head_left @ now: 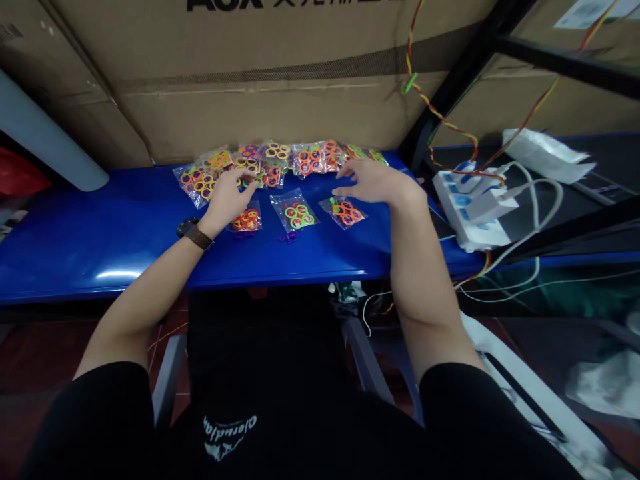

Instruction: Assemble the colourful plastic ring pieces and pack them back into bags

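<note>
My left hand (pixel 231 198), with a watch (pixel 194 232) on its wrist, hovers at the front of a heap of clear bags (pixel 310 159) filled with colourful plastic rings. Its fingers are apart and nothing shows between them. Just below it lies a bag of red and yellow rings (pixel 246 220). My right hand (pixel 369 181) is bent over a bag of orange rings (pixel 349 213), fingers apart; I cannot tell whether a fingertip touches that bag. Between the hands lies a bag of green rings (pixel 299 215). Small purple pieces (pixel 289 237) sit in front of the bags.
The blue tabletop (pixel 125 233) meets large cardboard boxes (pixel 270 113) at the back. At the right are a white power strip (pixel 470 210) with plugs and cables, a black metal frame (pixel 565 63) and a white packet (pixel 547 157). A grey tube (pixel 47 137) leans at the left.
</note>
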The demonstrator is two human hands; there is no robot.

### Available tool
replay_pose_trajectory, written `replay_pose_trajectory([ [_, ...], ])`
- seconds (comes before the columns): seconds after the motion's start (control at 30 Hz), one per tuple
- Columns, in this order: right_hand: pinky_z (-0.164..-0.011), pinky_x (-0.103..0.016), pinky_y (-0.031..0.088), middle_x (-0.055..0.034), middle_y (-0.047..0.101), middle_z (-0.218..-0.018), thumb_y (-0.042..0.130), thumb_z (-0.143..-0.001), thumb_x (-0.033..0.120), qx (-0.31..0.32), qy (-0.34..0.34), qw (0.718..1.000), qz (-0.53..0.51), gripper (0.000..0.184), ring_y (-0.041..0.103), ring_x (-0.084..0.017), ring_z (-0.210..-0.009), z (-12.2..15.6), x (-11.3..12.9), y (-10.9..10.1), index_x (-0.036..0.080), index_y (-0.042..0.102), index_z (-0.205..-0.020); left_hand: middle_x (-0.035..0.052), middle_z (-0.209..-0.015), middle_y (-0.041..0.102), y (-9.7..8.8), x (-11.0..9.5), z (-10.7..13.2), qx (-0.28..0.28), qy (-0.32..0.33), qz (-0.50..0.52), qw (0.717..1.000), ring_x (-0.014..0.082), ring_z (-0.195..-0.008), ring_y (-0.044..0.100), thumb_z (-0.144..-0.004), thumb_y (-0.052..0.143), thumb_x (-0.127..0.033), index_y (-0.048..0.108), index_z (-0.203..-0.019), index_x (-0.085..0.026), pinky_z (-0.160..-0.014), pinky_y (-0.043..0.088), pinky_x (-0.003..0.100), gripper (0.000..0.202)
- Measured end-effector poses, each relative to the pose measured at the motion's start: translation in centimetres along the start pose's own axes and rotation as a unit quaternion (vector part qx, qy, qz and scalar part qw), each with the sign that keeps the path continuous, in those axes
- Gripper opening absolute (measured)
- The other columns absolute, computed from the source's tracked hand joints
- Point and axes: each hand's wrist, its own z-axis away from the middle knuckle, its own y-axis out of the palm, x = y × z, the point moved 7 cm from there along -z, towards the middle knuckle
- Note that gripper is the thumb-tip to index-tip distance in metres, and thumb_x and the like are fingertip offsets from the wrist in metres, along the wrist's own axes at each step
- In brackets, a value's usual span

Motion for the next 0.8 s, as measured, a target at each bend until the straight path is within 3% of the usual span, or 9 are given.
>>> replay_pose_trajectory([
  [0.1, -0.086, -0.048, 0.061, -0.0076, 0.083, -0.105, 0.093, -0.088, 0.063, 0.093, -0.127, 0.984, -0.084, 0.040, 0.074, -0.029, -0.093, 2.3, 7.2, 1.8, 0.029, 0.084, -0.108, 0.0073, -0.093, 0.083, 1.3, -0.4, -0.3, 0.035, 0.029, -0.051, 0.998, 0.0317, -0.100, 0.076, -0.091, 0.086, -0.037, 0.084, -0.089, -0.028, -0.116, 0.055, 0.056, 0.009],
  [0.23, -0.075, -0.038, 0.049, -0.0007, 0.079, -0.092, 0.086, -0.099, 0.053, 0.260, -0.176, 0.945, -0.088, 0.035, 0.070, -0.022, -0.079, 5.6, 13.7, 5.6, 0.029, 0.084, -0.125, 0.0029, -0.064, 0.068, 3.8, 0.1, -1.7, 0.089, 0.021, -0.081, 0.993, 0.0283, -0.079, 0.069, -0.084, 0.094, -0.045, 0.079, -0.068, -0.029, -0.108, 0.058, 0.054, 0.027],
  [0.33, -0.070, -0.036, 0.040, 0.0001, 0.073, -0.089, 0.086, -0.101, 0.043, 0.280, -0.186, 0.942, -0.007, 0.027, 0.063, -0.020, -0.075, 6.2, 14.2, 7.4, 0.028, 0.083, -0.123, -0.0014, -0.048, 0.052, 6.0, 1.4, -3.0, 0.158, -0.002, -0.067, 0.985, 0.0245, -0.064, 0.060, -0.072, 0.103, -0.046, 0.069, -0.053, -0.029, -0.091, 0.061, 0.048, 0.042],
  [0.4, -0.074, -0.036, 0.043, -0.0024, 0.073, -0.096, 0.084, -0.103, 0.041, 0.282, -0.194, 0.939, 0.013, 0.019, 0.064, -0.021, -0.081, 6.0, 13.8, 8.1, 0.027, 0.083, -0.117, -0.0039, -0.042, 0.047, 7.1, 1.9, -3.7, 0.184, -0.006, -0.022, 0.983, 0.0216, -0.058, 0.056, -0.064, 0.107, -0.039, 0.068, -0.051, -0.029, -0.078, 0.060, 0.041, 0.042],
  [0.47, -0.083, -0.037, 0.048, -0.0058, 0.074, -0.107, 0.082, -0.104, 0.039, 0.282, -0.205, 0.937, 0.010, 0.015, 0.068, -0.024, -0.093, 5.8, 13.5, 8.4, 0.026, 0.083, -0.110, -0.0045, -0.042, 0.050, 7.9, 1.9, -4.1, 0.219, -0.016, 0.019, 0.975, 0.0191, -0.053, 0.054, -0.060, 0.106, -0.027, 0.071, -0.054, -0.028, -0.065, 0.054, 0.035, 0.035],
  [0.57, -0.096, -0.039, 0.052, -0.0092, 0.073, -0.121, 0.080, -0.104, 0.035, 0.280, -0.222, 0.934, -0.012, 0.011, 0.070, -0.026, -0.107, 5.6, 13.4, 8.1, 0.024, 0.082, -0.106, -0.0001, -0.053, 0.068, 8.3, 1.0, -3.8, 0.300, -0.035, 0.009, 0.953, 0.0177, -0.052, 0.058, -0.066, 0.097, -0.021, 0.078, -0.061, -0.027, -0.055, 0.045, 0.033, 0.021],
  [0.63, -0.097, -0.040, 0.053, -0.0087, 0.073, -0.120, 0.080, -0.104, 0.036, 0.283, -0.232, 0.930, -0.035, 0.013, 0.069, -0.024, -0.104, 5.7, 13.5, 7.4, 0.023, 0.081, -0.106, 0.0034, -0.067, 0.078, 7.2, -0.5, -3.5, 0.294, -0.036, 0.021, 0.955, 0.0181, -0.060, 0.066, -0.073, 0.093, -0.023, 0.080, -0.068, -0.026, -0.058, 0.049, 0.032, 0.014],
  [0.7, -0.092, -0.039, 0.053, -0.0064, 0.076, -0.113, 0.080, -0.104, 0.044, 0.275, -0.233, 0.930, -0.068, 0.020, 0.067, -0.022, -0.095, 5.5, 13.7, 6.3, 0.024, 0.080, -0.104, 0.0050, -0.082, 0.083, 5.2, -2.4, -3.0, 0.237, -0.034, 0.089, 0.967, 0.0179, -0.073, 0.074, -0.081, 0.092, -0.026, 0.079, -0.078, -0.024, -0.068, 0.058, 0.031, 0.013],
  [0.8, -0.086, -0.038, 0.053, -0.0045, 0.078, -0.105, 0.081, -0.102, 0.059, 0.215, -0.222, 0.941, -0.137, 0.034, 0.066, -0.021, -0.089, 4.8, 14.0, 4.5, 0.025, 0.078, -0.103, 0.0043, -0.090, 0.084, 3.3, -4.4, -1.3, 0.188, -0.084, 0.202, 0.958, 0.0171, -0.086, 0.081, -0.091, 0.087, -0.027, 0.069, -0.089, -0.022, -0.080, 0.065, 0.031, 0.019],
])
